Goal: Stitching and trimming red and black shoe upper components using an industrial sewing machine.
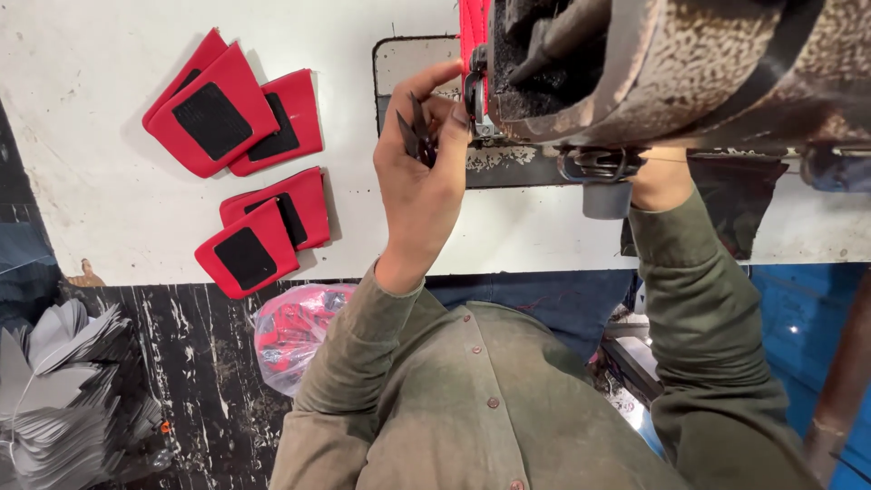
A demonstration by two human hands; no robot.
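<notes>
Fingers (434, 98) of my left hand (419, 181) are curling shut around a small pair of dark snips (417, 134), wrist bending toward the sewing machine (653, 68), forefinger tip touching the metal presser foot (475, 95). My right hand (660, 181) is sitting mostly hidden behind the machine's body, so I cannot tell its grip. Just beyond my left fingertips, a red strip (472, 27) is running under the foot. Farther across the white table (109, 200), 5 red patches (238, 145) with black rectangular centres are lying in 2 overlapping clusters, well apart from my hands.
</notes>
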